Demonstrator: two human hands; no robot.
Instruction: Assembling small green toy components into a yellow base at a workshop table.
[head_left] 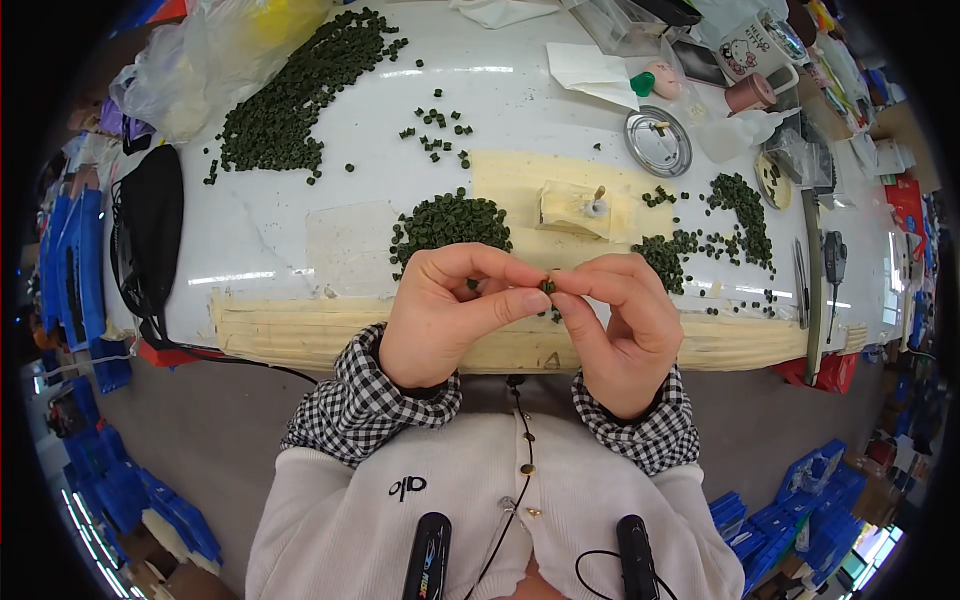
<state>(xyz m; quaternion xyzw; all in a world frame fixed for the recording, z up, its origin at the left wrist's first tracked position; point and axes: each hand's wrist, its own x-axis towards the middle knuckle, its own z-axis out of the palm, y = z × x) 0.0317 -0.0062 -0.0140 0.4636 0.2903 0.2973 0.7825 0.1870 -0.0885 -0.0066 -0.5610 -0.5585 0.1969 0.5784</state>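
My left hand [447, 312] and my right hand [622, 328] meet over the table's near edge, fingertips almost touching. Between them is a small dark green spool-shaped piece [547, 286], pinched by thumb and forefinger on each side. A few more green bits show below my left fingers. Just beyond my left hand lies a heap of the same pieces [452, 222]. Past my right hand, another spread [665, 262] of them reaches to the right. A taped block with a small upright metal pin [575, 211] stands between these heaps.
A large pile of green pieces [290, 105] lies at the far left beside a clear plastic bag [195, 75]. To the right are a round metal dish [657, 142], tweezers [799, 280] and a pink thread spool [750, 93]. A black pouch [150, 225] sits at the left edge.
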